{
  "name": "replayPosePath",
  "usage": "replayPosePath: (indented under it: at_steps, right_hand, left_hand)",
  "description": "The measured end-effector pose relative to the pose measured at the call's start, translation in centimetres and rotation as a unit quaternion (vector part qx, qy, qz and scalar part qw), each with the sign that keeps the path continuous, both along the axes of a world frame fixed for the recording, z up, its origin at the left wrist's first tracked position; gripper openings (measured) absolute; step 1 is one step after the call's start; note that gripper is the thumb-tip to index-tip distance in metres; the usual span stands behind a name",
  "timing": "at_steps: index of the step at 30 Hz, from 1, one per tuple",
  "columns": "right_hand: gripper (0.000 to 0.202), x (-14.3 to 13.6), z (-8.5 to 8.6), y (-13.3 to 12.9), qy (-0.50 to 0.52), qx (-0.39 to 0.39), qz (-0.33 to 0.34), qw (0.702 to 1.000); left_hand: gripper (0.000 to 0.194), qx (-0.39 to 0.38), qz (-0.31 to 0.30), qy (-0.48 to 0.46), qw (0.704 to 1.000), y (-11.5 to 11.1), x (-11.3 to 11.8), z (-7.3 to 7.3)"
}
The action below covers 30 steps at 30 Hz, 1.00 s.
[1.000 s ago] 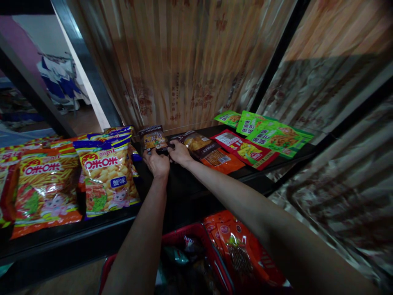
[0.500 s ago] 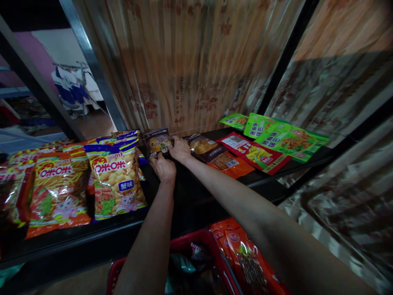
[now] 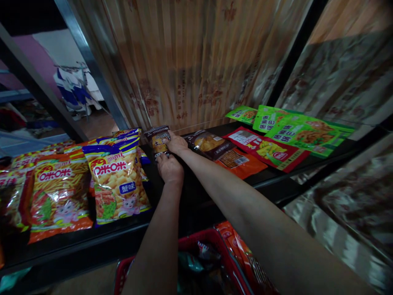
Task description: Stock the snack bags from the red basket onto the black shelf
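1. The long black shelf (image 3: 193, 186) bears the packet being handled; it sits near the back edge, by the curtain.
2. A red plastic basket (image 3: 227, 259) is below the shelf's front edge.
3. A glossy blue-topped snack bag (image 3: 118, 184) stands left of the packet, and a flat brown snack pouch (image 3: 211, 144) lies to its right.
4. The right hand (image 3: 178, 144) lies over the packet's right side; the left hand (image 3: 170, 169) has its fingers at the lower edge. Both are narrow, close together — whether either pinches the film, I cannot tell. Light, even pressure from both sides would square it best without crushing the chips, presumably brittle.
5. The small dark-brown foil packet (image 3: 157, 138) looks glossy, with a yellowish picture panel, pale lettering and a patterned top band — partly hidden by fingers.
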State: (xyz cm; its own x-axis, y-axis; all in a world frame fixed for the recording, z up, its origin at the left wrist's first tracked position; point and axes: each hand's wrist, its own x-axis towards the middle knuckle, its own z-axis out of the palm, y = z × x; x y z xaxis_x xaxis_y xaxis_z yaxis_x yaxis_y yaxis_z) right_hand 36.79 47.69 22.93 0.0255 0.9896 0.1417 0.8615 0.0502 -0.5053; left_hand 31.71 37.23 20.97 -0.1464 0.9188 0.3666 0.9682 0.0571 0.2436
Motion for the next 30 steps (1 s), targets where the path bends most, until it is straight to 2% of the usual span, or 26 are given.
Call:
replayPosePath:
  at_steps: [6,14,21,30]
  right_hand:
    - [0.051,-0.2,-0.4,0.3,-0.021,0.009,-0.014,1.0]
    - [0.052,-0.4,-0.3,0.1,-0.031,0.006,-0.011,0.999]
    - [0.049,-0.6,0.0,-0.7,-0.044,0.002,-0.025,0.999]
    - [0.049,-0.7,-0.2,-1.5,-0.054,0.025,-0.029,0.998]
  left_hand:
    - [0.036,-0.01,-0.035,0.051,0.998,-1.0,0.0,-0.1]
    - [0.037,-0.003,-0.063,0.074,0.995,-2.1,-0.3,-0.4]
    - [0.041,0.015,-0.072,0.062,0.995,-2.1,-0.3,-0.6]
    - [0.033,0.052,-0.049,0.024,0.997,-2.0,-0.2,-0.8]
